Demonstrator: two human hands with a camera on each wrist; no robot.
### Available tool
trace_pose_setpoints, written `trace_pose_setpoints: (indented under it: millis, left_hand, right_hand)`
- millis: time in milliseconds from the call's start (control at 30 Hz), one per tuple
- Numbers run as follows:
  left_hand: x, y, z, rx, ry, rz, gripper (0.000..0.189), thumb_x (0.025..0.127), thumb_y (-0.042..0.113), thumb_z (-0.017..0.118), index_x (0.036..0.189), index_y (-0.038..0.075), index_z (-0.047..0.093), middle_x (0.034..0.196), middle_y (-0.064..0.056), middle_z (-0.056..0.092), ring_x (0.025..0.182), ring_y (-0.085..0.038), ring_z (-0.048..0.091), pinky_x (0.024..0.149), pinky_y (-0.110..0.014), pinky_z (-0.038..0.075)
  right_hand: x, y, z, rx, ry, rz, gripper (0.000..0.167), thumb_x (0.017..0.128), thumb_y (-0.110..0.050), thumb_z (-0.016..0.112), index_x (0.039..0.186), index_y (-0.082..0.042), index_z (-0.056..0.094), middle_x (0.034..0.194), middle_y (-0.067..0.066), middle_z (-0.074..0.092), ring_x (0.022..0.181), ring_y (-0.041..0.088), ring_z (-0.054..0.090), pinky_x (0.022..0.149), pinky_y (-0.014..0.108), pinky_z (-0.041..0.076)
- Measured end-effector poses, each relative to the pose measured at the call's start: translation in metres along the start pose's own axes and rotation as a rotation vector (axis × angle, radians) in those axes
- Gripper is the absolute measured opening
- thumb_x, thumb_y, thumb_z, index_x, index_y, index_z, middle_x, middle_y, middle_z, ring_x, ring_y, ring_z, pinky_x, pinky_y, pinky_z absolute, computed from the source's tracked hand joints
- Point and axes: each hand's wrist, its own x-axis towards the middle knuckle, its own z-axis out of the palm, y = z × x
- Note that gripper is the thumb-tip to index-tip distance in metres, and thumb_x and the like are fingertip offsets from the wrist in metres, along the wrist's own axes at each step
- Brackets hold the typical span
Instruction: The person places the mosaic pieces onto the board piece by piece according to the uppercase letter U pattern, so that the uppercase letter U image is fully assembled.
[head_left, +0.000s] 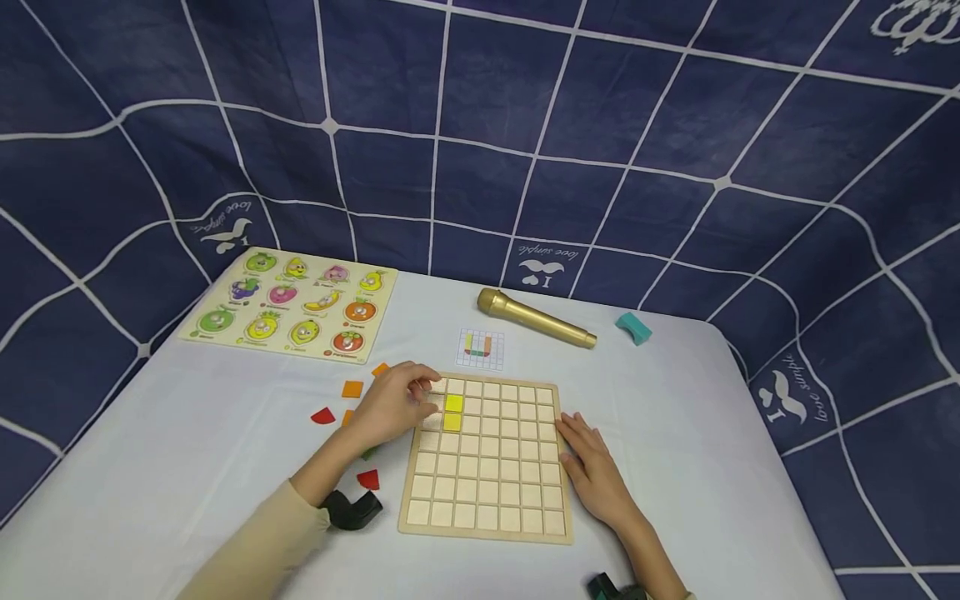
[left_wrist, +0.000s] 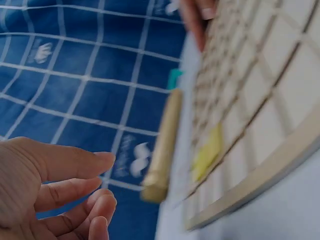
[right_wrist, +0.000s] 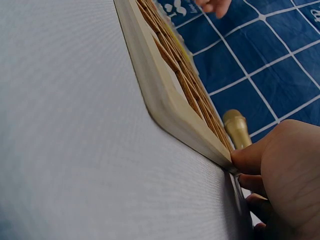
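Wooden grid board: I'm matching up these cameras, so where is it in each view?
Head: the wooden grid board sits at lower centre.
Left wrist: right side, at a slant.
Right wrist: upper middle, nearly edge-on, reaching down to the right hand.
Shared landmark: the gold microphone.

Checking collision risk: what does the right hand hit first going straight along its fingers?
Most likely the wooden grid board; the right hand rests against its edge. Height is unclear, so it could ride over.

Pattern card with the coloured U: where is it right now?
In the head view, the pattern card lies just beyond the far edge of the wooden grid board, left of its middle, with the gold microphone behind and to the right.
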Motion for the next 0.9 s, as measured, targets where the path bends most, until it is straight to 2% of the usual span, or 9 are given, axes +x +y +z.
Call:
trace_pose_setpoints:
  millis: [167,333,500,667,900]
  left_hand:
    - [-0.009,-0.001,-0.027,0.013,0.073,0.029,0.036,0.07,0.007,0.078,0.104,0.009,0.066,0.086,0.0,0.058,0.074,-0.016,0.053,0.066,-0.032,0.046]
    - [-0.022,-0.015,-0.037,0.021,0.09,0.043,0.04,0.069,0.008,0.08,0.106,0.011,0.066,0.088,0.004,0.057,0.076,-0.018,0.053,0.067,-0.032,0.046]
    - [-0.032,-0.032,-0.038,-0.025,0.108,0.034,0.041,0.068,0.009,0.081,0.106,0.01,0.065,0.089,0.0,0.058,0.076,-0.023,0.054,0.064,-0.03,0.047]
    - [-0.038,-0.046,-0.034,-0.07,0.079,0.022,0.045,0.066,0.008,0.082,0.108,0.006,0.064,0.09,-0.008,0.058,0.069,-0.023,0.053,0.058,-0.026,0.046]
    - [-0.041,-0.067,-0.021,-0.064,0.047,-0.013,0.048,0.065,0.009,0.083,0.108,0.005,0.064,0.086,-0.006,0.055,0.067,-0.02,0.05,0.058,-0.022,0.042]
  right_hand:
    - [-0.001,0.0,-0.002,0.0,0.003,0.014,0.046,0.09,-0.006,0.056,0.135,-0.002,0.045,0.142,0.012,0.037,0.136,0.029,0.022,0.106,0.052,0.01]
    - [-0.002,0.001,-0.002,-0.001,0.002,0.01,0.046,0.09,-0.007,0.056,0.135,-0.002,0.045,0.142,0.012,0.037,0.136,0.029,0.022,0.106,0.051,0.01]
    - [-0.001,0.002,-0.002,0.003,0.007,-0.001,0.046,0.09,-0.007,0.056,0.135,-0.002,0.045,0.142,0.013,0.037,0.136,0.029,0.022,0.106,0.051,0.01]
    - [-0.001,0.001,-0.001,0.013,0.003,0.003,0.046,0.09,-0.006,0.056,0.135,-0.002,0.045,0.143,0.012,0.037,0.136,0.028,0.022,0.107,0.05,0.01]
    - [0.0,0.002,0.0,0.011,0.005,0.001,0.046,0.09,-0.007,0.056,0.135,-0.002,0.045,0.143,0.011,0.037,0.136,0.029,0.022,0.106,0.052,0.01]
